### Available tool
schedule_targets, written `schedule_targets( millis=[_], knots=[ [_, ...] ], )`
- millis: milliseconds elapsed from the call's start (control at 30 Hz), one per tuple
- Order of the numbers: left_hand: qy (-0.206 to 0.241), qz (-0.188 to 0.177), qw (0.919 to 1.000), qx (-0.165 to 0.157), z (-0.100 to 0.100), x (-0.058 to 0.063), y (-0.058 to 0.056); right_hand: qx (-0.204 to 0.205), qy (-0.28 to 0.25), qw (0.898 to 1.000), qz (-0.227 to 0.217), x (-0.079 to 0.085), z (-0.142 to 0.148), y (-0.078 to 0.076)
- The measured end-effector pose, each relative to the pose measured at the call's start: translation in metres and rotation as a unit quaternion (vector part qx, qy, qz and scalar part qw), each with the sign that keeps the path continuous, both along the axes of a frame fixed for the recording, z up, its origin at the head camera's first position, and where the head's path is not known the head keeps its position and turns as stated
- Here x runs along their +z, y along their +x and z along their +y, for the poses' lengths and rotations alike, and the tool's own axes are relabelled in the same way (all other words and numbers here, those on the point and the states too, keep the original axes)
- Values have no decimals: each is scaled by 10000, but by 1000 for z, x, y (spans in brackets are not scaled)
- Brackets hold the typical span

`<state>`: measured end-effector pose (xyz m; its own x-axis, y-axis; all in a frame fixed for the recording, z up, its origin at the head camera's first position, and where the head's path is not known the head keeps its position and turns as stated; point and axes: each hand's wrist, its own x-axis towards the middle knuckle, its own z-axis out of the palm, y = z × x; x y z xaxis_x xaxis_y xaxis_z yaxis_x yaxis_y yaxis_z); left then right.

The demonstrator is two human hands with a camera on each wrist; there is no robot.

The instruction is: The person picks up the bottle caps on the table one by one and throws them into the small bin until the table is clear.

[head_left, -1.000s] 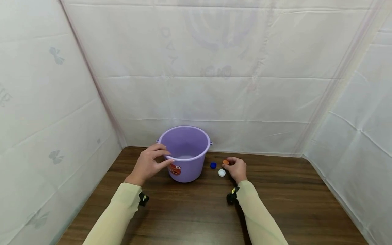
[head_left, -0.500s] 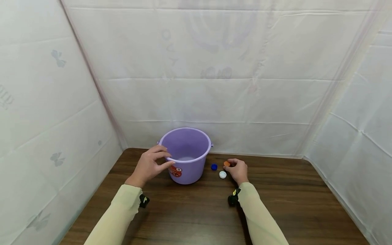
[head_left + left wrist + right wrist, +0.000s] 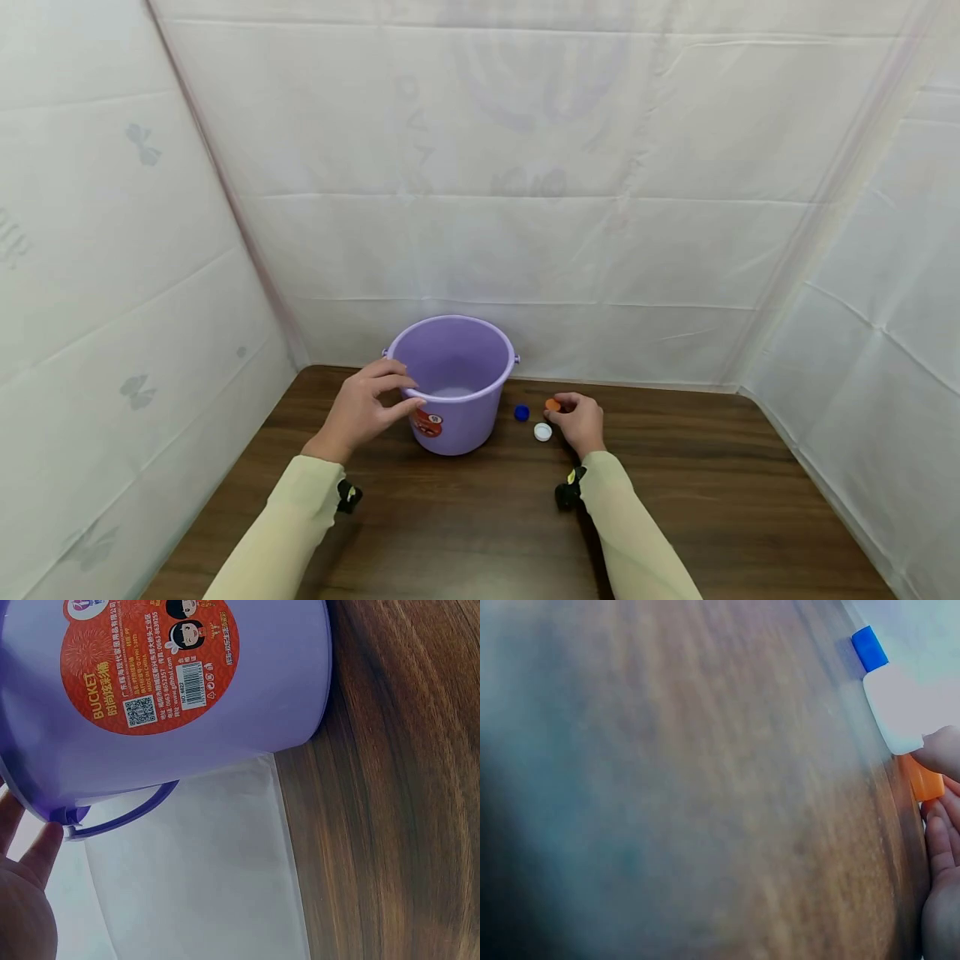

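Observation:
A purple bucket (image 3: 467, 425) stands upright near the back of the table. My left hand (image 3: 362, 414) holds its near-left rim between thumb and fingers. In the left wrist view the thumb lies by the joint of the bucket's handle (image 3: 127, 821), below a red label (image 3: 150, 664). Right of the bucket, my right hand (image 3: 585, 423) pinches an orange bottle cap (image 3: 552, 405) at the table surface. Beside it lie a white bottle cap (image 3: 543, 432), hollow side up, and a blue bottle cap (image 3: 522, 412). In the right wrist view the white cap partly covers the orange one.
The brown wooden table (image 3: 465, 533) ends at the back against a white sheet wall (image 3: 562, 250). More sheeting rises at the left (image 3: 135, 317) and at the right. The bucket stands close to the back sheet.
Both hands keep their holds, and the bucket and caps stay in place. Only a slight shift of the head view shows.

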<state>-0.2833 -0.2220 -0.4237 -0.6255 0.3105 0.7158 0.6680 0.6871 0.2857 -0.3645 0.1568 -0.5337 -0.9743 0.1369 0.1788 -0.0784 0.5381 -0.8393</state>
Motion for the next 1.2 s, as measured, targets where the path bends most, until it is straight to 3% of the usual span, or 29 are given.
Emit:
schedule_targets(
  millis=[267, 667, 1200],
  knots=[
    [4, 28, 10000, 26, -3, -1, 4, 82, -161, 9998, 92, -2, -2, -1],
    [115, 170, 9996, -177, 1, -4, -2, 276, -224, 9993, -136, 5, 10, -1],
    [13, 28, 10000, -73, 4, -1, -6, 450, -165, 9986, 230, 34, 21, 5]
  ],
)
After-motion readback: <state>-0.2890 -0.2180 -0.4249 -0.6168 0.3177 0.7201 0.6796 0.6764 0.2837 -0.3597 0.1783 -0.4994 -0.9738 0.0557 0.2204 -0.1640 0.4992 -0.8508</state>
